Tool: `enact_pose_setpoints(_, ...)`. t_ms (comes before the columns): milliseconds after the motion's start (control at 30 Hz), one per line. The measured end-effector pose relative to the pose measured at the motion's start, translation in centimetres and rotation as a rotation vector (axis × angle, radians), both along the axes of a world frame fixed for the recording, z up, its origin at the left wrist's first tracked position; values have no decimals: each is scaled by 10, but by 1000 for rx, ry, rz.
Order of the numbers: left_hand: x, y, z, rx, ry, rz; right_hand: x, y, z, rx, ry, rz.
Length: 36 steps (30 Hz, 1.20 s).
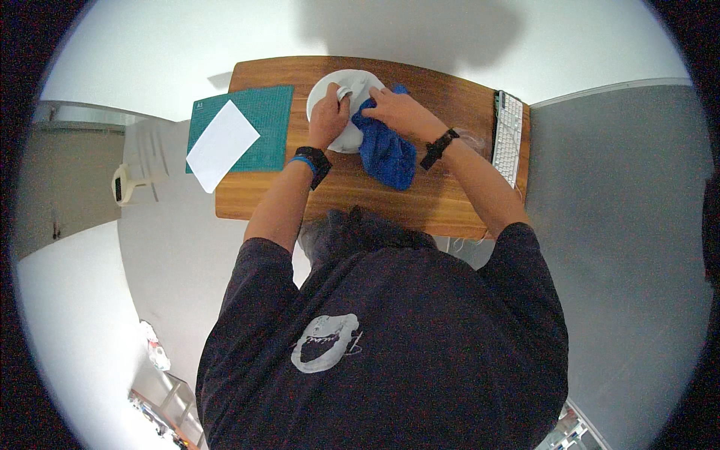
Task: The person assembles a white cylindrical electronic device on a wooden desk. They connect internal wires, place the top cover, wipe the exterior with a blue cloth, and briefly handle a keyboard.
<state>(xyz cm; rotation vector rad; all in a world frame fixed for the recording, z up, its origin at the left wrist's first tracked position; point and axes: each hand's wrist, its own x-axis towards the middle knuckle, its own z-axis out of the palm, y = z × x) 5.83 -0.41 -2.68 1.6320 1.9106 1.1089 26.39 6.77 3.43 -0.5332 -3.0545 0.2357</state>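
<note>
My left hand [328, 114] grips a white round dish-like vessel [346, 135] with a small loop handle, held at the far middle of the wooden desk [390, 202]. My right hand [396, 109] presses a crumpled blue cloth [387, 154] against the vessel's right side. The cloth hangs down from the vessel toward me and lies on the desk. Both wrists wear dark bands. Most of the vessel's rim is hidden under my hands and the cloth.
A green cutting mat [255, 112] lies on the desk's left end with a white paper sheet [221, 145] on it, overhanging the edge. A white keyboard [508, 139] sits along the right end. A small white device [124, 184] stands off the desk at left.
</note>
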Motion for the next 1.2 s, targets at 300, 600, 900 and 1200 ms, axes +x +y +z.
enact_pose_setpoints(300,10,3,9,1,-69,-120,106,6,-121,181,481,-896)
enact_pose_setpoints(600,-4,-9,6,48,-75,-110,14,-18,-21,-635,588,-521)
enact_pose_setpoints(900,0,-4,7,128,-48,-103,-23,-4,-18,-503,603,-416)
enact_pose_setpoints(1200,2,-5,-6,100,-36,-64,25,-42,-46,-127,541,-263)
